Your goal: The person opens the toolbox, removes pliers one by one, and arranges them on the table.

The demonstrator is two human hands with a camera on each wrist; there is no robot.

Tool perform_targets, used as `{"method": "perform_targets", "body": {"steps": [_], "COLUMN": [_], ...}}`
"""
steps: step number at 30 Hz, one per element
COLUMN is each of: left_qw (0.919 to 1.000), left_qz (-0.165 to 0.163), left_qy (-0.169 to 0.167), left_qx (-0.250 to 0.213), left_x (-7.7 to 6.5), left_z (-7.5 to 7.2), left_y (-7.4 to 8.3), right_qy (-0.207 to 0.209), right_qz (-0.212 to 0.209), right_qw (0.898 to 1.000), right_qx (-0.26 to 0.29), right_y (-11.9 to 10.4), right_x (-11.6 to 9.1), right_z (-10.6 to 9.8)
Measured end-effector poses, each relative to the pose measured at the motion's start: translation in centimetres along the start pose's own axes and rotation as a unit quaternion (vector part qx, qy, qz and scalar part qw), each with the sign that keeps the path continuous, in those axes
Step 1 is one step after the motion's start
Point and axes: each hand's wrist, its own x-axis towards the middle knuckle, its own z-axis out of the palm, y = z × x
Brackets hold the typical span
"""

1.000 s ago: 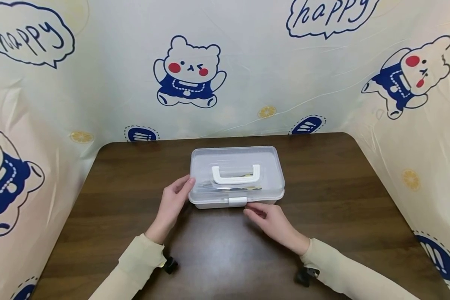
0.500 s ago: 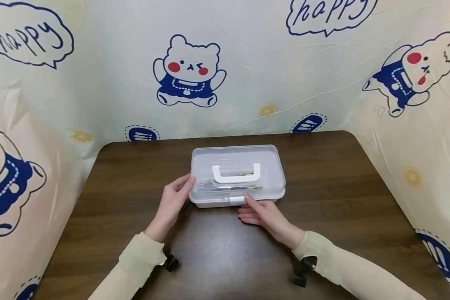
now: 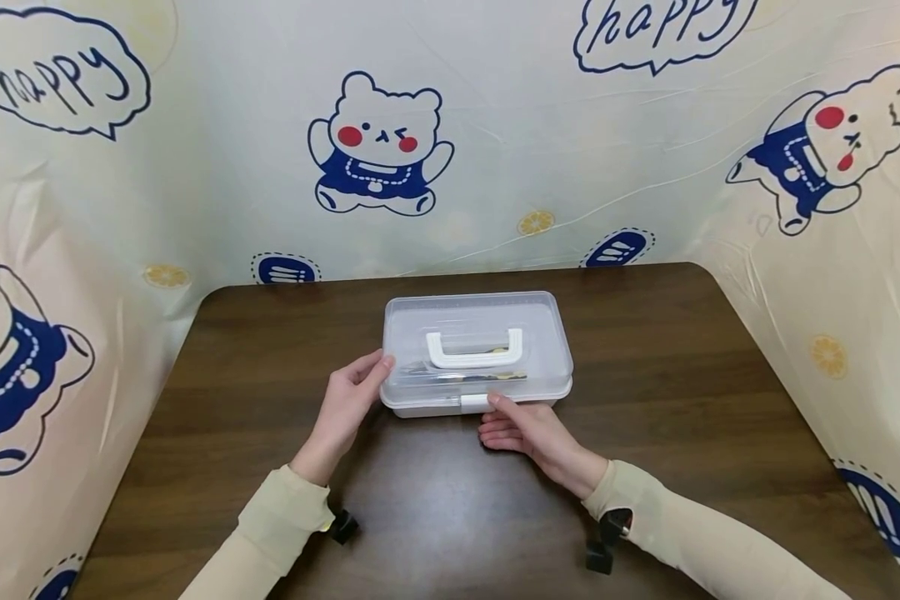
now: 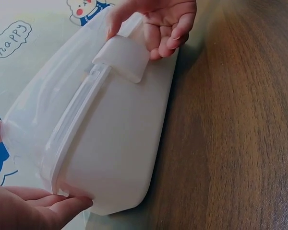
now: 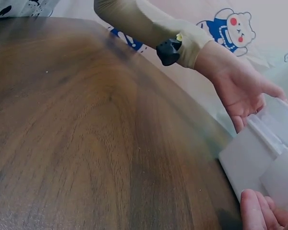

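Observation:
A translucent plastic storage box (image 3: 472, 308) with a white carry handle (image 3: 475, 359) and a white front latch (image 4: 122, 57) sits on the table, its lid down. Several slim items (image 3: 487, 377) show dimly through the lid; their kind cannot be told. My left hand (image 3: 350, 400) grips the box's left end, thumb on the lid and fingers below the rim. At the front, my right hand (image 3: 543, 437) has its thumb on top of the latch and its fingers curled by the latch's lower edge. The latch's right part is hidden by that thumb in the head view.
The box stands near the back of a dark wooden table (image 3: 435, 517). A printed cloth (image 3: 495, 125) with bears hangs behind and at both sides. Small black devices (image 3: 342, 527) are worn at the wrists.
My right hand has shifted slightly left, its thumb going from below the latch to its top, fingers spreading below. Over the last half second both hands hold still. The left hand keeps its grip.

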Motion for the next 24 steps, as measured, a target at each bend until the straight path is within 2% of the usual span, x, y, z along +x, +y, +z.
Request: {"method": "perform_targets", "body": {"steps": [11,18,21,24], "left_qw": [1.0000,0.9999,0.9998,0.9997], "left_qz": [0.002,0.005,0.005,0.005], "left_qy": [-0.005,-0.011,-0.017,-0.022], "left_qx": [0.001,0.006,0.009,0.011], "left_x": [-0.18,-0.25,-0.16,-0.09], "left_z": [-0.10,-0.37,-0.41,-0.42], "left_y": [0.05,0.04,0.03,0.05], "right_qy": [0.000,-0.026,-0.029,-0.020], "right_qz": [0.010,0.008,-0.018,-0.049], "right_qw": [1.000,0.998,0.993,0.983], "right_qx": [-0.026,-0.063,-0.112,-0.173], "right_y": [-0.09,-0.43,-0.58,-0.68], "right_x": [-0.06,-0.41,-0.61,-0.88], "right_z": [-0.03,-0.02,-0.19,-0.29]}}
